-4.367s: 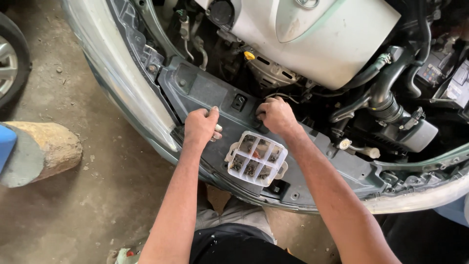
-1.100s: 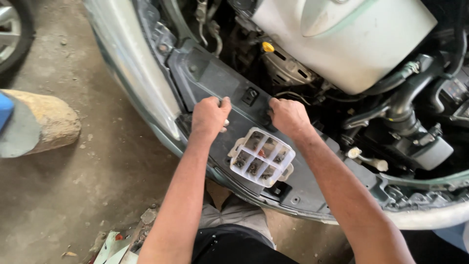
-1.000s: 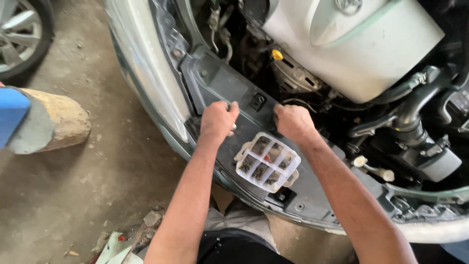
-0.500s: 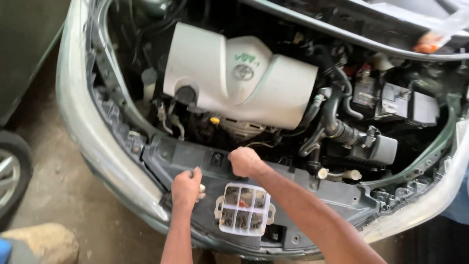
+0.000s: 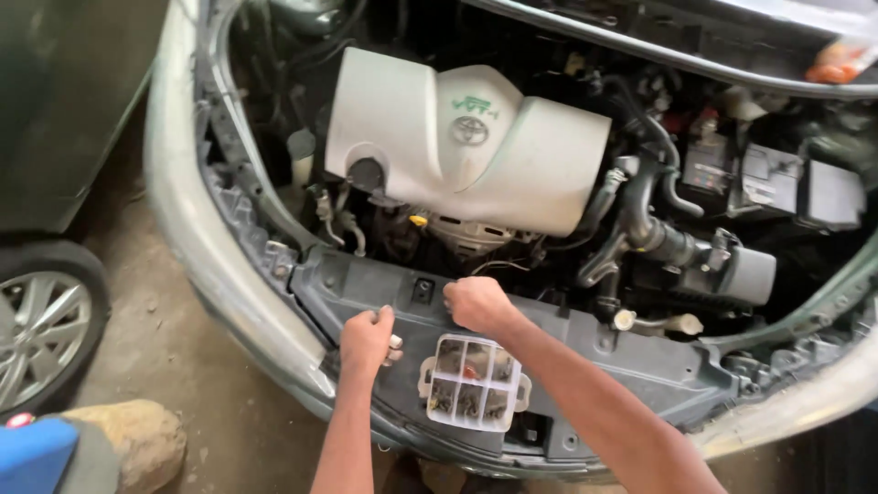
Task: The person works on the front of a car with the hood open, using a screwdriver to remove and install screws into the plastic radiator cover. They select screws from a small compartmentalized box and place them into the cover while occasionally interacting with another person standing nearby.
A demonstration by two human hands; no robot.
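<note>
You have one dark plastic radiator cover panel point(image 5: 585, 352) lying across the front of the open engine bay, seated but apparently not fully fastened. One clear compartment box point(image 5: 473, 382) of small clips rests on it, just below your hands. Your left hand point(image 5: 366, 341) is closed on a small pale fastener at the panel; your right hand point(image 5: 477, 305) is curled against the panel's upper edge.

Both hands rest on the dark panel point(image 5: 585, 352) — left hand point(image 5: 366, 340) gripping a small fastener, right hand point(image 5: 477, 305) fisted — beside the clear parts box point(image 5: 475, 382), below the engine cover point(image 5: 466, 142).
</note>
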